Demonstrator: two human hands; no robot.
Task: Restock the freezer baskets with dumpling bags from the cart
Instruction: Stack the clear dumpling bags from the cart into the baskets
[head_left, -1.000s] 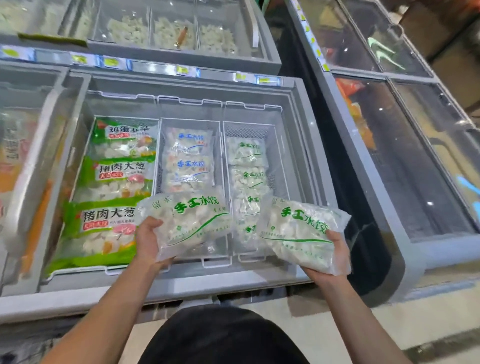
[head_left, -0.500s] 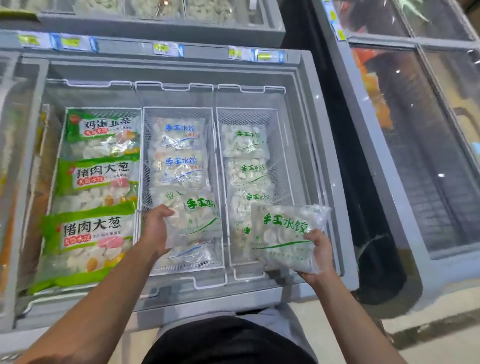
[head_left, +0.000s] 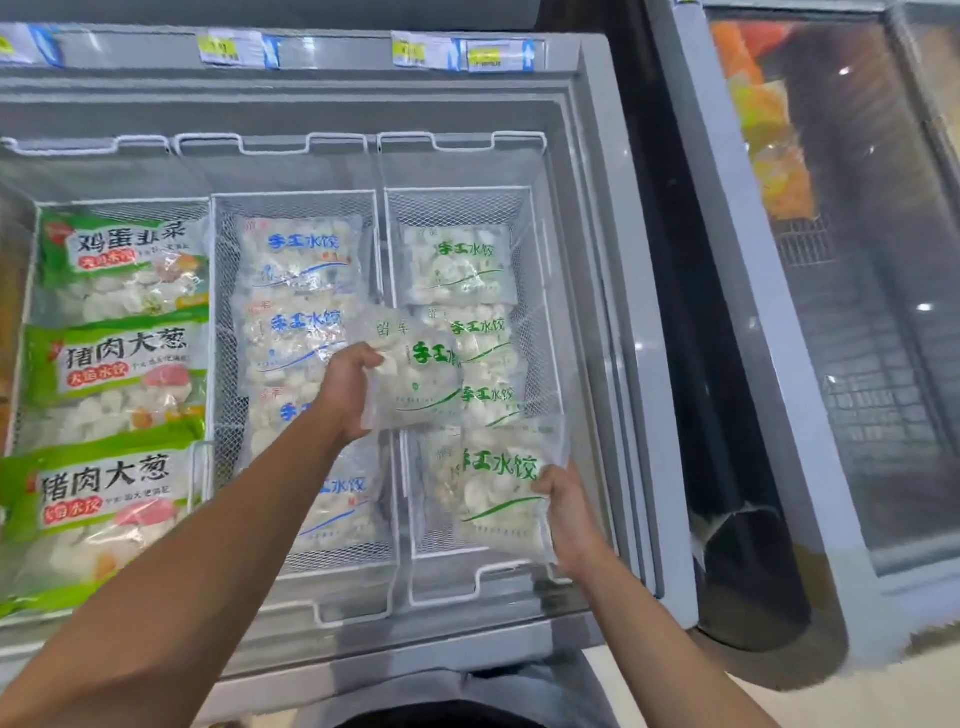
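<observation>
My two bare forearms reach forward over the near rim of an open chest freezer (head_left: 631, 332). My right hand (head_left: 569, 512) is nearest, gripping the right edge of a clear dumpling bag with green print (head_left: 496, 488), fingers curled around the plastic. That bag lies at the near end of the right wire basket (head_left: 540, 244), though I cannot tell whether it rests fully on the bags beneath it. A little farther in, my left hand (head_left: 348, 387) pinches the left edge of a second green-print bag (head_left: 415, 371), thumb on top. This bag is held tilted above the divider between the middle basket (head_left: 221, 332) and the right basket, partly covering the row of green-print bags (head_left: 460, 265) lined up in the right one. The middle basket holds a row of clear bags with blue print (head_left: 301, 257), my left forearm crossing over the near ones. To the left, a third basket is filled with larger green and white dumpling packs (head_left: 122, 364) with bold black lettering. At the far rim of the freezer runs a strip of yellow price tags (head_left: 223, 49). Off to the right, beyond a dark gap, stands another freezer with a glass lid (head_left: 857, 332).
</observation>
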